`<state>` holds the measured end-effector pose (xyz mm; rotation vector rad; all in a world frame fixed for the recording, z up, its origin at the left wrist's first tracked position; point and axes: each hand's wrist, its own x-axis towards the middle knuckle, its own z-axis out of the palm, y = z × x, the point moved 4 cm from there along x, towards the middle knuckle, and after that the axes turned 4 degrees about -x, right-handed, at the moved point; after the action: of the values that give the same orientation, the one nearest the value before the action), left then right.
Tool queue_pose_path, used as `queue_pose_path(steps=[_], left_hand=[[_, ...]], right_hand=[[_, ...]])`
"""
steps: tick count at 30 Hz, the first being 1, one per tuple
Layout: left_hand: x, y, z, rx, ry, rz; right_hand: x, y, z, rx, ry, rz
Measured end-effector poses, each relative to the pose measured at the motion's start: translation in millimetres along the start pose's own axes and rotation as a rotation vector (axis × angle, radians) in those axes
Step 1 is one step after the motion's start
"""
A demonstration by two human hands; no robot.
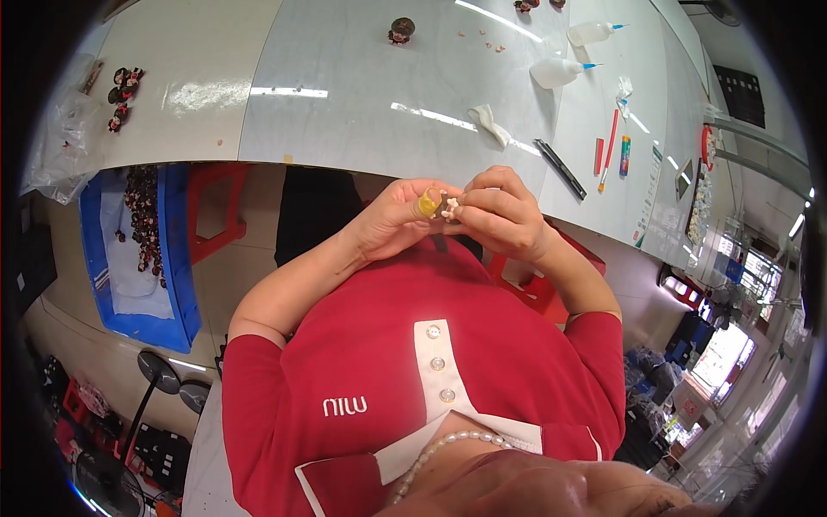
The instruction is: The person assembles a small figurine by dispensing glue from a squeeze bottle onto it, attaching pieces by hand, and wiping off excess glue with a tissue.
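Note:
A small brown figurine with pale parts [449, 208] is held between both hands, in front of the red shirt and just off the table's near edge. My left hand [389, 217] grips it from the left, with a yellow cover [428, 202] on a fingertip. My right hand [502, 212] pinches its right side, thumb and fingers pressed together on the pale parts. The fingers hide much of the figurine. Farther up on the table stands another small dark figurine [401, 31].
The grey-white table [345, 129] carries white bottles [556, 72], a crumpled white cloth [490, 125], a black pen [560, 169], a brush [609, 151], a glue tube [625, 156] and figurines [119, 117]. A blue crate [182, 258] stands lower left, near a red stool [215, 212].

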<state>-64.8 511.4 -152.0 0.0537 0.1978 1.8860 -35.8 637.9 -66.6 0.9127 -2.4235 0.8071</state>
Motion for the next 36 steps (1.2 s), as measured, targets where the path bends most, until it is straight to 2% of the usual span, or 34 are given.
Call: queue_pose_path(steps=[6,24,36], left_hand=[[-1.6,-0.7,4.1,0.008,0.016,0.01],[0.5,-6.4,0.2,-0.039,0.059,-0.001],[3.1,-10.0,-12.0,-0.078,0.058,0.018]], right_hand=[[-1.2,-2.4,-2.8,0.01,-0.04,-0.018],[-7.8,-0.2,-1.5,0.017,0.022,0.039],[-9.8,7.3,4.3,0.016,-0.035,0.111]])
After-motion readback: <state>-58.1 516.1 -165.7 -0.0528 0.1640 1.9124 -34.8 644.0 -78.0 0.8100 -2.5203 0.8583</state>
